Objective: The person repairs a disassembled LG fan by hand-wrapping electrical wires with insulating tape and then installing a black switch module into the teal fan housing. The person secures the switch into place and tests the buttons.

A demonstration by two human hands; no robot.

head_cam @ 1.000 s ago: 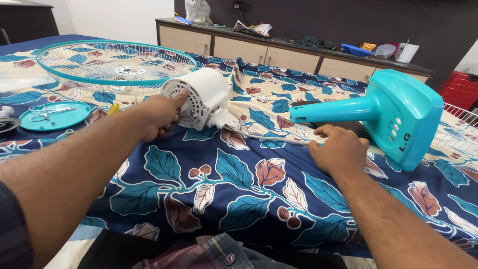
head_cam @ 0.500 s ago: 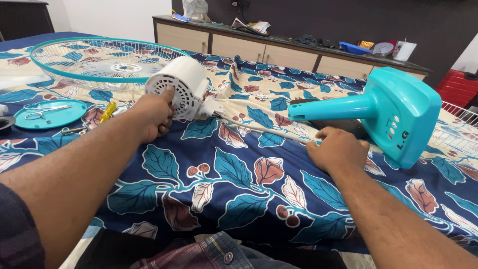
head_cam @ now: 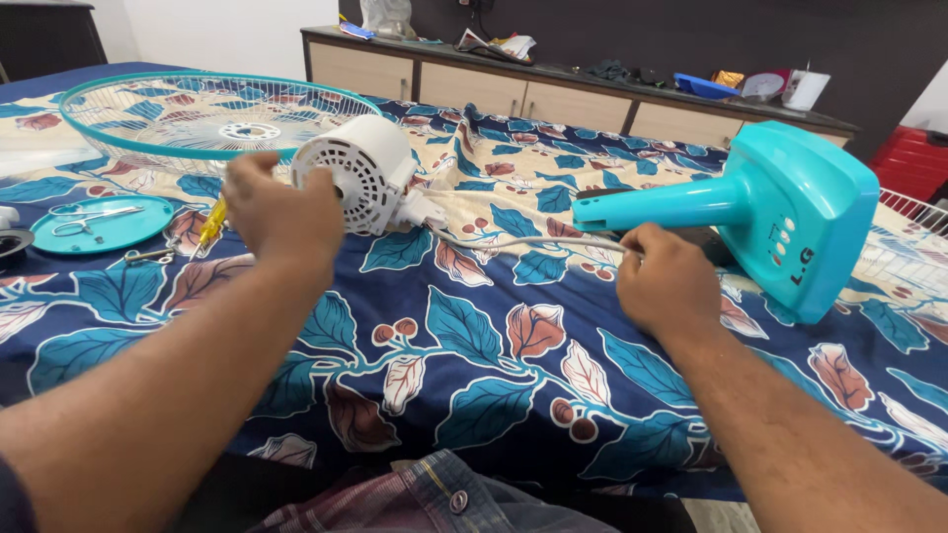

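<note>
Gripping white vented motor housing (head_cam: 351, 176).

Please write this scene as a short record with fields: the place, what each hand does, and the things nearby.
Place: bed with floral sheet
Left hand: fingers against the white motor housing; whether it grips is unclear
Right hand: on the white cord, beside the teal fan stand
Near left hand: yellow screwdriver, teal lid with scissors on it
Behind: fan grille, cabinet
</note>
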